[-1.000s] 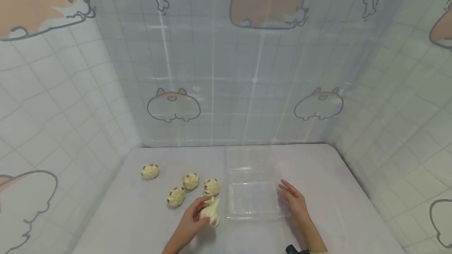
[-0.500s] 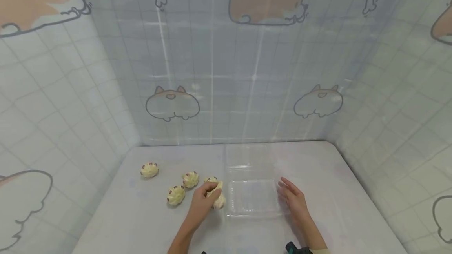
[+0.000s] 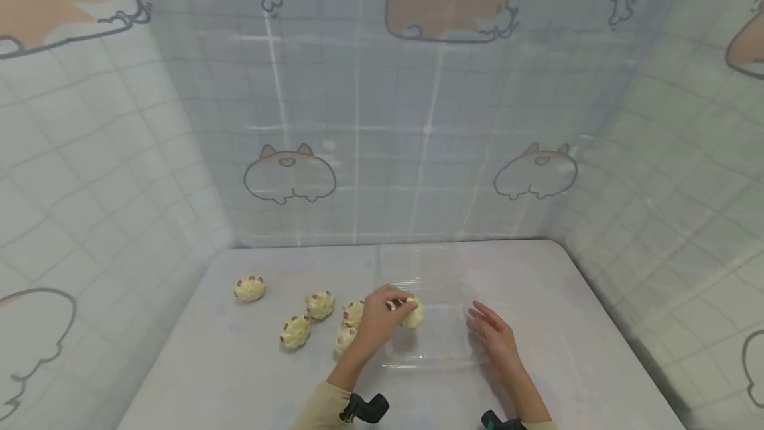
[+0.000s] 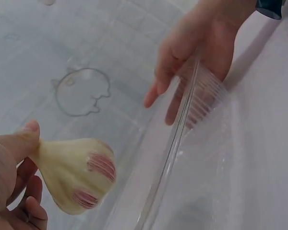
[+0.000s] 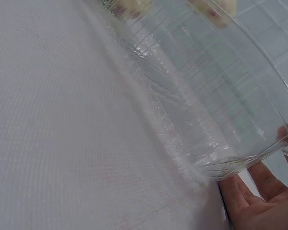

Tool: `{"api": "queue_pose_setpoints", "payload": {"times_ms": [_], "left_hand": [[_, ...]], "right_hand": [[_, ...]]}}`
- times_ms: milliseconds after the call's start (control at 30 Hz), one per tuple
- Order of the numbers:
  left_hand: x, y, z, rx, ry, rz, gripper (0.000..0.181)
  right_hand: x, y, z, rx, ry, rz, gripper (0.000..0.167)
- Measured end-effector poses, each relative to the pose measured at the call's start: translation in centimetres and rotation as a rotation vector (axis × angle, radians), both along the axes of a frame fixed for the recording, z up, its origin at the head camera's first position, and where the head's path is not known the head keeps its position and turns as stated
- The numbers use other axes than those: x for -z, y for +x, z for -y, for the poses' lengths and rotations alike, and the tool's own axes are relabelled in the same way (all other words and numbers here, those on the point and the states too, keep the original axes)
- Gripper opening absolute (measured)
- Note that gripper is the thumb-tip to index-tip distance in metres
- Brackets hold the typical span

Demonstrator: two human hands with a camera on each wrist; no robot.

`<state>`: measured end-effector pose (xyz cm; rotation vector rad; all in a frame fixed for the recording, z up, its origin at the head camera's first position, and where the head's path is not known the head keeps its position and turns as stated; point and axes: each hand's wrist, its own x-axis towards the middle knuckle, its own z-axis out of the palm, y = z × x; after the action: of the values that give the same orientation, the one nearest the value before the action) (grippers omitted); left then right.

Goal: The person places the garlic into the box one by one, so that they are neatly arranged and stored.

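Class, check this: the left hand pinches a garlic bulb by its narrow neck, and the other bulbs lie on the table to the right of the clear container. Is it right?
The side is wrong: the head view shows the other bulbs lying on the table to the left of the clear container. The left hand does pinch a garlic bulb by its narrow neck.

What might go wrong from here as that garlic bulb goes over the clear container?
The left hand pinches the garlic bulb only by its narrow neck, so it could slip or swing.

The clear container looks thin-walled; a bump on its rim might shift it, though the right hand is at its side.
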<state>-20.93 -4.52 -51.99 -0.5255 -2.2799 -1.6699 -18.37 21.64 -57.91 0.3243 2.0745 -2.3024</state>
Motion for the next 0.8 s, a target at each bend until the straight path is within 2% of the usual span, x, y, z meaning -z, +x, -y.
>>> {"api": "queue_pose_setpoints", "payload": {"times_ms": [133,333,633,800], "left_hand": [[-0.4,-0.5,-1.4,0.050,-0.024,0.009,0.014],[-0.3,-1.4,-3.0,0.101,0.003,-0.015,0.016],[-0.4,-2.1,-5.0,0.139,0.006,0.005,0.017],[-0.7,-2.8,-6.0,0.141,-0.015,0.000,0.020]], "right_hand": [[0.1,0.0,0.0,0.007,0.009,-0.005,0.044],[0.1,-0.1,0.3,0.020,0.041,0.001,0.044],[-0.1,0.0,0.6,0.027,0.073,0.034,0.043],[-0.2,-0.1,0.6,0.035,0.069,0.019,0.044]]}}
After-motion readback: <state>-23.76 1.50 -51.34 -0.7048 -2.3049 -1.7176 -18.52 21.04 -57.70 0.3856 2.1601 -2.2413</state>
